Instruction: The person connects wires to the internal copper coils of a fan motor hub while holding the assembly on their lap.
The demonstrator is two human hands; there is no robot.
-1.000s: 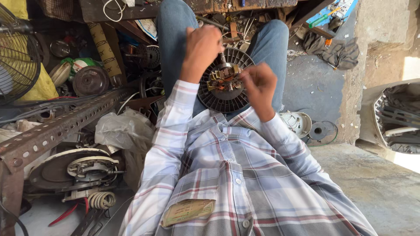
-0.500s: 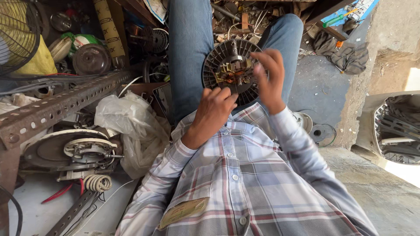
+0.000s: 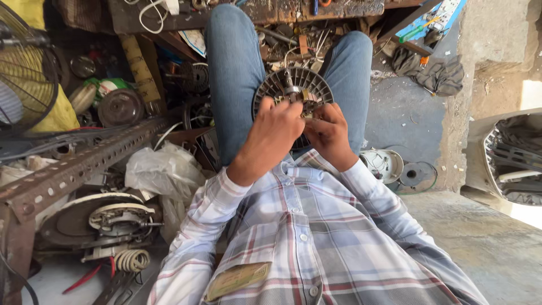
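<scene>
Right between the person's knees sits a round, dark fan motor housing, its rim ringed with radial fins, a metal shaft stub poking up at the centre and coppery windings showing inside. The left hand curls over its near edge, fingers closed on the middle parts; the right hand pinches in beside it, touching. A perforated metal angle bar lies off to the left.

A round, dark, ribbed fan motor with a metal shaft at its centre rests on the lap between 2 denim-clad knees, partly covered by fingers
</scene>
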